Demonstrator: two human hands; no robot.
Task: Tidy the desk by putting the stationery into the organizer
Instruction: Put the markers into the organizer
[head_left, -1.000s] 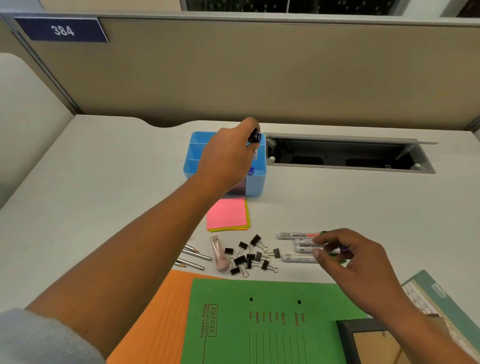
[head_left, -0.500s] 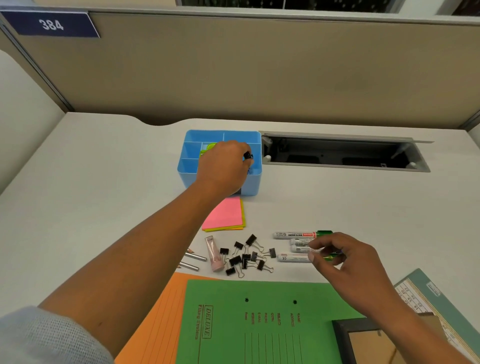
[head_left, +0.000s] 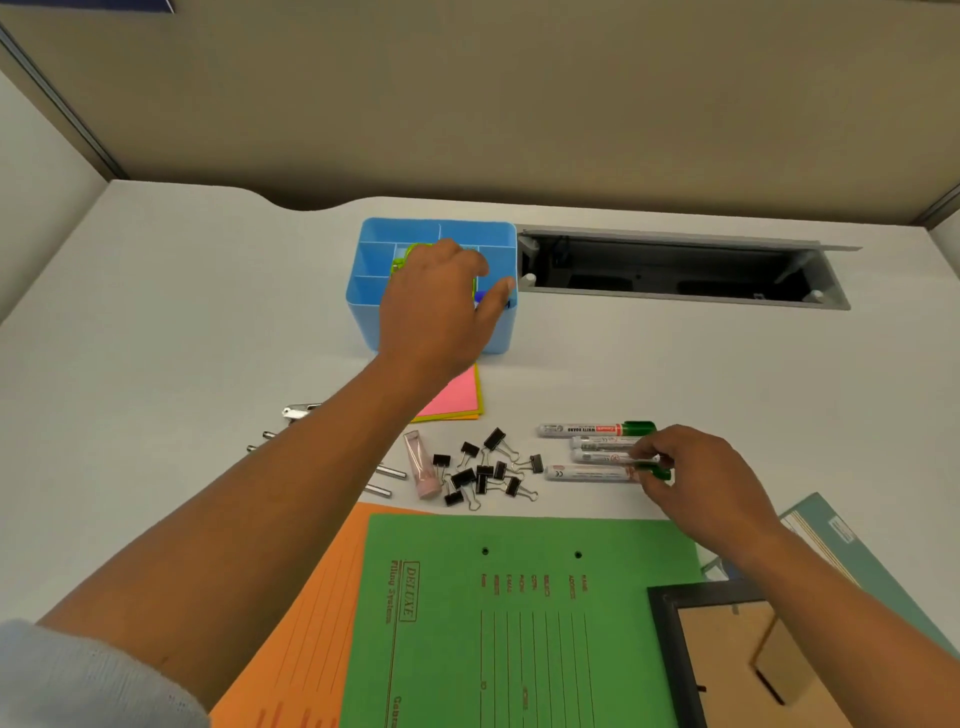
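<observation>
A blue organizer (head_left: 370, 317) with several compartments stands at the back middle of the desk. My left hand (head_left: 436, 304) hovers over its right side, fingers spread and dipping inside; no clip shows in it. A green thing in the organizer peeks out beside the hand. Several whiteboard markers (head_left: 587, 430) lie in a row at the right. My right hand (head_left: 696, 473) pinches the cap end of one of the middle markers. Several black binder clips (head_left: 483, 470) lie scattered in the middle, next to a pink tube (head_left: 423, 467) and pink sticky notes (head_left: 457, 397).
Silver pens (head_left: 389, 472) and a metal clip (head_left: 298, 411) lie under my left forearm. A green folder (head_left: 519, 623) on an orange folder (head_left: 301, 623), a picture frame (head_left: 727, 654) and a grey-green book (head_left: 852, 561) fill the near edge. An open cable tray (head_left: 675, 270) lies right of the organizer.
My left hand lowered from above the organizer's rim into it, and the black binder clip it held is gone from its fingers. My right hand stayed on the markers.
</observation>
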